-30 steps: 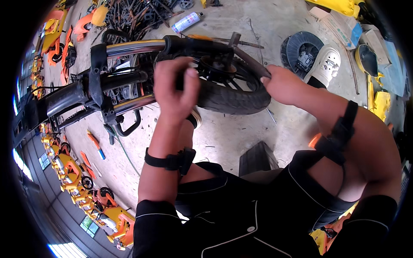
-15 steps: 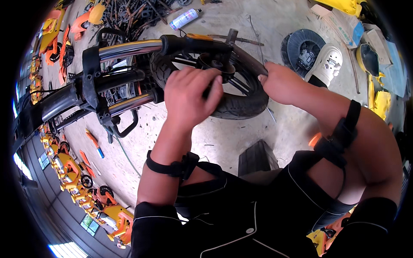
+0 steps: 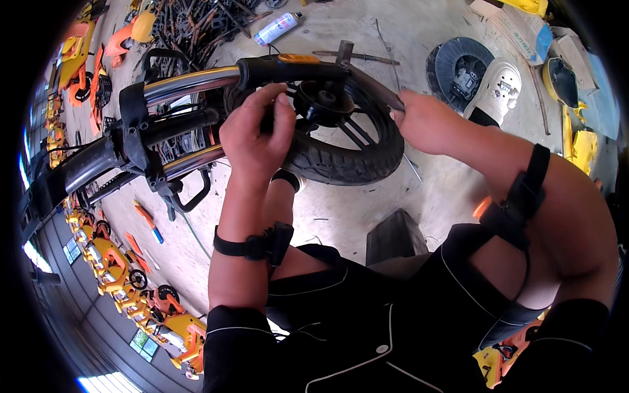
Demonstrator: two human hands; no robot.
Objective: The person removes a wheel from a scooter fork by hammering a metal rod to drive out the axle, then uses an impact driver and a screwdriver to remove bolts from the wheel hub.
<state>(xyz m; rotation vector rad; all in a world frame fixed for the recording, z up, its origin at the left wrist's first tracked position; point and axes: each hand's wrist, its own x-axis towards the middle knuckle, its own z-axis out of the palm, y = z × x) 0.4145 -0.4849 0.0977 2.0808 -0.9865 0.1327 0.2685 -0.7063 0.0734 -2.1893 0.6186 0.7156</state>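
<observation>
My right hand (image 3: 424,121) is closed around the handle of a hammer (image 3: 377,88). Its metal head (image 3: 344,52) is beside the lower end of the upper fork leg (image 3: 282,71), at the wheel's far side. My left hand (image 3: 257,134) hovers over the near edge of the front wheel (image 3: 347,164), fingers curled and thumb raised close to the index finger. Whatever may be between those fingers is hidden. The wheel lies tilted in the fork, its dark round hub (image 3: 325,101) exposed. The fork's chrome tubes (image 3: 190,85) run left toward the frame.
A spray can (image 3: 278,28) lies beyond the wheel, near a heap of dark metal parts (image 3: 196,33). To the right are a round black tub (image 3: 452,72) and my white shoe (image 3: 499,85). Orange and yellow vehicles (image 3: 118,268) line the left. A dark block (image 3: 396,236) is near my knees.
My left hand has pulled back left from the hub, uncovering it. The fork and wheel have shifted slightly left in view. The hammer stays in my right hand, by the fork's end.
</observation>
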